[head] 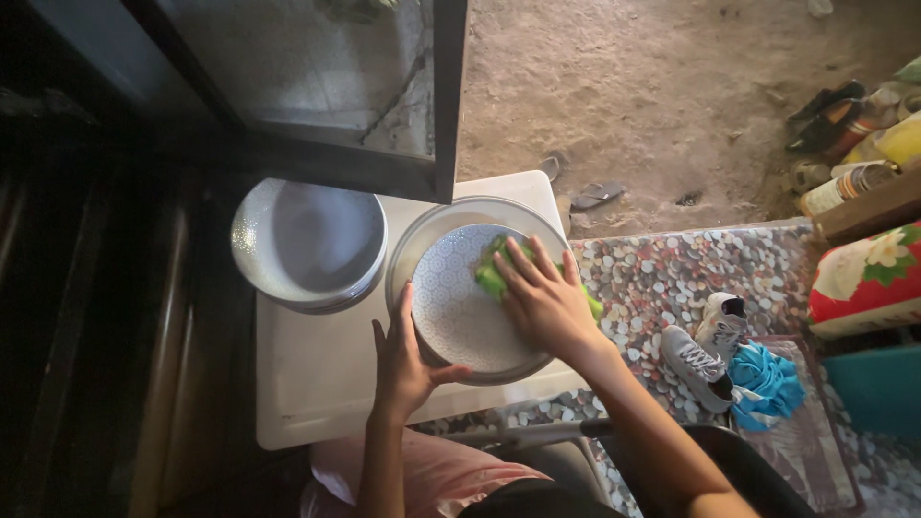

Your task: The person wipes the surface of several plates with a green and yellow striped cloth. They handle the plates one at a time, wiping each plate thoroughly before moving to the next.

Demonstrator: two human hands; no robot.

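My left hand grips the near-left rim of a patterned white plate, thumb on its face. The plate rests tilted inside a wide metal basin on a white table. My right hand lies flat on the plate's right side, pressing a green sponge against it; most of the sponge is hidden under my fingers, with a green bit showing past my hand.
A stack of white plates sits left of the basin. A dark window frame overhangs the table's far edge. Grey sneakers, a blue cloth and a pebble-patterned mat lie to the right; sandals rest on the dirt floor.
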